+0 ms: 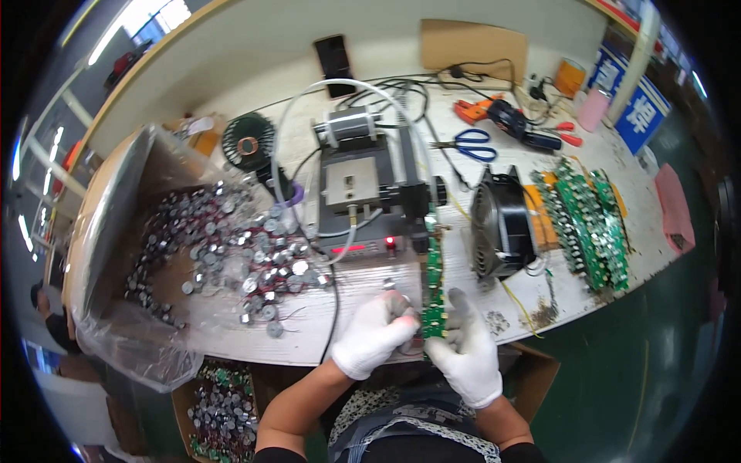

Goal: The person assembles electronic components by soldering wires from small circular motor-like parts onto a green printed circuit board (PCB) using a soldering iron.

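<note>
A narrow green circuit board strip [434, 289] runs away from me into the black and grey bench machine [351, 181]. My right hand [469, 356], in a white glove with grey fingertips, grips the strip's near end, thumb against its edge. On the strip's left side my left hand [374, 336], gloved too, has its fingertips pinched together; what lies between them is hidden, though thin reddish wires show close by. A small round metal part [388, 284] sits just beyond the left fingers. Many small silver motors [266, 266] with wires are spread to the left.
A plastic-lined carton [96, 255] of motors lies at left, beside a small green fan [248, 144]. Right of the strip stand a black fan [502, 224] and stacked green boards [587, 228]. Blue-handled scissors [475, 145] and a phone [334, 65] are farther back. Another box [220, 413] sits below the table edge.
</note>
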The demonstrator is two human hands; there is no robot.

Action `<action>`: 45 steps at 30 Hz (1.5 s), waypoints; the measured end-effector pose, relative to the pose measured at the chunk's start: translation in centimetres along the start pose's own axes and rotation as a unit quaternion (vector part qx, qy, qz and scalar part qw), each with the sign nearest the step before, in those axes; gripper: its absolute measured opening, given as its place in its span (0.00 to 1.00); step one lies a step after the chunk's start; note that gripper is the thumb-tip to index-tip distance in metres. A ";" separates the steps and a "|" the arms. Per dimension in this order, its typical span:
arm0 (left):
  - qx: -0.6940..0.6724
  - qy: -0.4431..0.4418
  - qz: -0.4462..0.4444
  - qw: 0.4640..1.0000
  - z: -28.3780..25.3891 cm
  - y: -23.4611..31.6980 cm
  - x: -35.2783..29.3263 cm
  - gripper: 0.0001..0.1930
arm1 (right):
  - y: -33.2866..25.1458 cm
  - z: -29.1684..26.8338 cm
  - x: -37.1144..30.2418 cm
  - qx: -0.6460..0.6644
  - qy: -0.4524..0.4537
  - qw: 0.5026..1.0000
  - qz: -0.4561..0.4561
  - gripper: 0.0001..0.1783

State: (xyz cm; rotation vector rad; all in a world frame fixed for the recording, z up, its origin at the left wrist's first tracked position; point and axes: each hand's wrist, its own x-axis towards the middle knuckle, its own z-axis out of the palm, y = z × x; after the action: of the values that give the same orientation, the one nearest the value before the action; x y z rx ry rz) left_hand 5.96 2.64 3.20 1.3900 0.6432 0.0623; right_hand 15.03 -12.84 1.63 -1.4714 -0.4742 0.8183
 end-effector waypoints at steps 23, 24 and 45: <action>0.643 0.387 0.189 0.633 -9.5 -2.6 -7.5 0.04 | 0.6 0.5 -0.2 -0.110 0.028 0.992 -0.056 0.36; 0.643 0.386 0.190 0.634 -9.5 -2.7 -7.3 0.04 | 0.6 0.5 -0.2 -0.112 0.029 0.992 -0.057 0.36; 0.343 0.240 0.282 0.863 -10.1 0.4 -5.3 0.08 | -0.2 0.3 -0.1 -0.146 -0.008 0.986 -0.073 0.33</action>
State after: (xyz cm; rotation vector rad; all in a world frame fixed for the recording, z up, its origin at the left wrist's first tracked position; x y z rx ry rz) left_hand -2.87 9.60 5.22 2.2643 0.6706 0.7301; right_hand 14.76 -12.72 1.87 -1.6769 -0.7306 0.6636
